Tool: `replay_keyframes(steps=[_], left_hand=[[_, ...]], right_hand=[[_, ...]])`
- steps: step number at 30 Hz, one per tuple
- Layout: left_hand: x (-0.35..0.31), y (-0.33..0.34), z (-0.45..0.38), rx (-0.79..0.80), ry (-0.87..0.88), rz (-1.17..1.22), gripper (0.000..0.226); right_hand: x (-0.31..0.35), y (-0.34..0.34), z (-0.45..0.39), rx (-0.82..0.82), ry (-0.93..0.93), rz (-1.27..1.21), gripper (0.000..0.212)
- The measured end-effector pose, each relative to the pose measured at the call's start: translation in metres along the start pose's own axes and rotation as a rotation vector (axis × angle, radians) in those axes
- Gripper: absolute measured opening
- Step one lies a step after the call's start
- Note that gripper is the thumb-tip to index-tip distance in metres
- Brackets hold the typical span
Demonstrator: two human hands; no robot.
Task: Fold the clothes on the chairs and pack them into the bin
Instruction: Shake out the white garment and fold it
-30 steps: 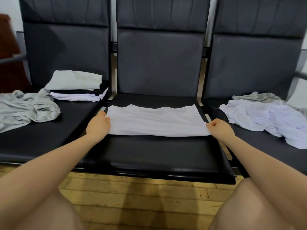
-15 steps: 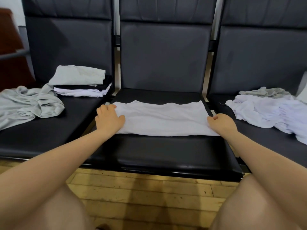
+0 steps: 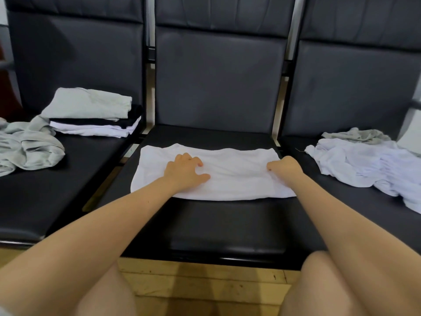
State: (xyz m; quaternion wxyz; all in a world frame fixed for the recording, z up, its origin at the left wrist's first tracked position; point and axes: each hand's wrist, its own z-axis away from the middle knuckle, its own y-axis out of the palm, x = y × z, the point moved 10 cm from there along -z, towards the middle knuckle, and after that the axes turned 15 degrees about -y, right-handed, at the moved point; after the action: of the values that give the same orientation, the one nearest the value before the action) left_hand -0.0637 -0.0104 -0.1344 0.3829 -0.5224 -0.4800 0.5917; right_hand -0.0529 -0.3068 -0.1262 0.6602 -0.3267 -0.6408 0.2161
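Left hand [image 3: 185,171] presses flat on the white shirt [image 3: 230,176] (half folded); right hand [image 3: 283,168] pinches its edge

A white garment [image 3: 227,174], folded into a flat wide band, lies across the middle seat. On the left seat, far side, sits a folded stack [image 3: 93,112], grey over black over white, beside a rumpled grey garment [image 3: 29,149]. On the right seat lies a crumpled white heap [image 3: 364,165], with what may be a grey piece [image 3: 355,134] behind it.

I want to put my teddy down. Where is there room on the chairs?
Bare seat lies in front of the white shirt on the middle chair, and on the left chair in front of the folded stack and grey heap. The right chair is crowded by the white pile.
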Motion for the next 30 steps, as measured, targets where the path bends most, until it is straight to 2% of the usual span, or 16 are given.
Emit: replay_keyframes(steps=[2, 4, 7, 9, 11, 13, 15, 17, 19, 21, 23, 26, 30], left_hand=[[0.002, 0.000, -0.003, 0.011, 0.006, 0.022, 0.051], [0.003, -0.002, -0.006, 0.005, -0.001, 0.065, 0.046], [0.009, -0.019, -0.010, -0.061, -0.036, 0.345, 0.028], [0.015, -0.031, -0.010, -0.108, -0.043, 0.512, 0.027], [0.021, -0.037, -0.011, -0.115, -0.079, 0.609, 0.033], [0.028, -0.033, -0.014, -0.058, -0.147, 0.697, 0.038], [0.032, -0.022, -0.016, 0.030, -0.207, 0.710, 0.044], [0.034, -0.015, -0.017, 0.071, -0.224, 0.663, 0.048], [0.033, -0.013, -0.018, 0.073, -0.207, 0.590, 0.046], [0.031, -0.011, -0.021, 0.061, -0.202, 0.526, 0.038], [0.031, -0.009, -0.022, 0.069, -0.224, 0.542, 0.028], [0.026, -0.007, -0.020, 0.086, -0.215, 0.553, 0.033], [0.017, -0.021, -0.015, 0.003, -0.133, 0.577, 0.013]], right_hand=[[0.005, 0.000, -0.001, 0.006, 0.042, -0.145, 0.023], [0.023, -0.001, -0.005, -0.012, 0.006, -0.211, 0.030], [0.063, 0.002, 0.001, -0.033, -0.038, -0.301, 0.012], [0.092, 0.013, 0.007, -0.002, -0.077, -0.330, 0.016], [0.123, 0.035, 0.017, 0.140, -0.169, -0.367, 0.020], [0.146, 0.063, 0.033, 0.375, -0.239, -0.476, 0.019], [0.150, 0.076, 0.041, 0.501, -0.266, -0.492, 0.034], [0.141, 0.069, 0.032, 0.398, -0.257, -0.459, 0.035], [0.117, 0.057, 0.022, 0.245, -0.164, -0.434, 0.032], [0.086, 0.053, 0.021, 0.190, -0.050, -0.354, 0.031], [0.063, 0.059, 0.026, 0.228, 0.016, -0.288, 0.035], [0.050, 0.066, 0.029, 0.269, 0.013, -0.224, 0.041], [0.060, 0.075, 0.027, 0.311, -0.143, -0.083, 0.040]])
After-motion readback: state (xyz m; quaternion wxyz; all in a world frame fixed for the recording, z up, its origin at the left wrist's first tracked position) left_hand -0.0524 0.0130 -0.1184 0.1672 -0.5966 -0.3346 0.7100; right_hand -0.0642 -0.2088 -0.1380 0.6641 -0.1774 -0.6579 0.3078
